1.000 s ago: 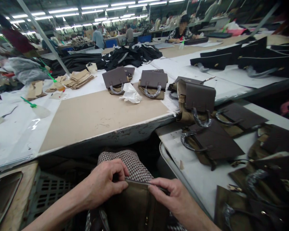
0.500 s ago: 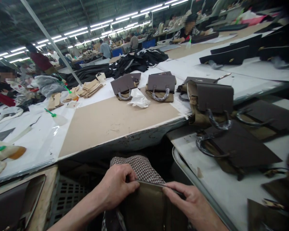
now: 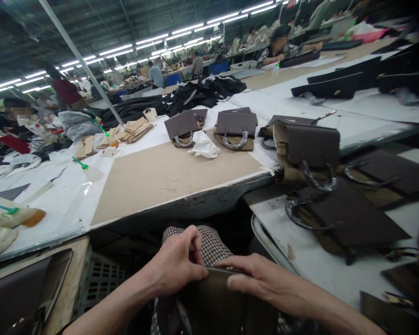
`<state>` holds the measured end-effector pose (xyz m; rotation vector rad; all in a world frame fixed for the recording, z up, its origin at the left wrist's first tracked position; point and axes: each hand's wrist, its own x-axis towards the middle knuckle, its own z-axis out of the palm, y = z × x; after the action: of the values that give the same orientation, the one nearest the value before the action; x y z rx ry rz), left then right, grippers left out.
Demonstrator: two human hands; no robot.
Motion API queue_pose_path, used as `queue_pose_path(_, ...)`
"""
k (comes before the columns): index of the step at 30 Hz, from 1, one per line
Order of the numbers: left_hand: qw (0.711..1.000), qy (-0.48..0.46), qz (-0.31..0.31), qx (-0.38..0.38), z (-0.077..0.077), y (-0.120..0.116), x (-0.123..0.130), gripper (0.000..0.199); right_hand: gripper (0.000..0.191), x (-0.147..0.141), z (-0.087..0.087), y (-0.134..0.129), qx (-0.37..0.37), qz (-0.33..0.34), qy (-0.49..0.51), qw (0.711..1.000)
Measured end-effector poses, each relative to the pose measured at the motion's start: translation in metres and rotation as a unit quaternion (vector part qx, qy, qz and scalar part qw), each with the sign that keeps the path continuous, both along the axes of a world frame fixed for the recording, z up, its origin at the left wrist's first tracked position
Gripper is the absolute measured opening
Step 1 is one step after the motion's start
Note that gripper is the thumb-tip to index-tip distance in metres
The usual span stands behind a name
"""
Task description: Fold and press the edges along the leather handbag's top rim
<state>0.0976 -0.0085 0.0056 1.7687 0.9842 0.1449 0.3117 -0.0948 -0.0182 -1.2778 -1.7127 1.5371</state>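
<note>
An olive-brown bag piece (image 3: 226, 302) lies over my lap, its thin top edge towards the table. My left hand (image 3: 179, 260) pinches the left end of that edge between thumb and bent fingers. On the right part of the same edge, my right hand (image 3: 253, 279) grips with the thumb on the near side and the fingers over the far side. The piece's lower part is dark and runs out of the frame. Checked cloth (image 3: 209, 239) shows beyond my hands.
Ahead is a white table with a tan board (image 3: 174, 181), brown handbags (image 3: 235, 128) and crumpled white paper (image 3: 204, 144). More bags (image 3: 349, 209) lie on the right table. Glue bottles (image 3: 17, 216) stand left, above a plastic crate (image 3: 103, 279). People sit farther back.
My right hand has slid left along the edge, closer to my left hand. My left hand has turned slightly, its fingers raised more. The view has shifted a little.
</note>
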Motion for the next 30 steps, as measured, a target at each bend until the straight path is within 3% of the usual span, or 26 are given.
queue_pose_path(4, 0.999, -0.001, -0.04, -0.004, 0.007, 0.005, -0.013, 0.028, 0.02, -0.021, 0.009, 0.028, 0.12, 0.089, -0.083, 0.985)
queue_pose_path(8, 0.991, 0.1, -0.062, 0.06, 0.018, 0.018, -0.053, 0.056, 0.023, -0.027, 0.007, 0.041, 0.097, 0.117, -0.096, 0.984)
queue_pose_path(13, 0.988, 0.14, -0.056, 0.031, 0.022, 0.02, -0.09, 0.026, 0.018, -0.034, 0.008, 0.047, 0.105, 0.097, -0.115, 0.983)
queue_pose_path(20, 0.991, 0.117, -0.036, 0.055, 0.017, 0.017, -0.093, 0.02, 0.031, -0.061, 0.012, 0.057, 0.1, 0.136, -0.093, 0.981)
queue_pose_path(30, 0.993, 0.085, -0.04, 0.078, 0.011, 0.01, -0.093, 0.016, 0.023, -0.097, -0.004, 0.063, 0.114, 0.108, -0.109, 0.982)
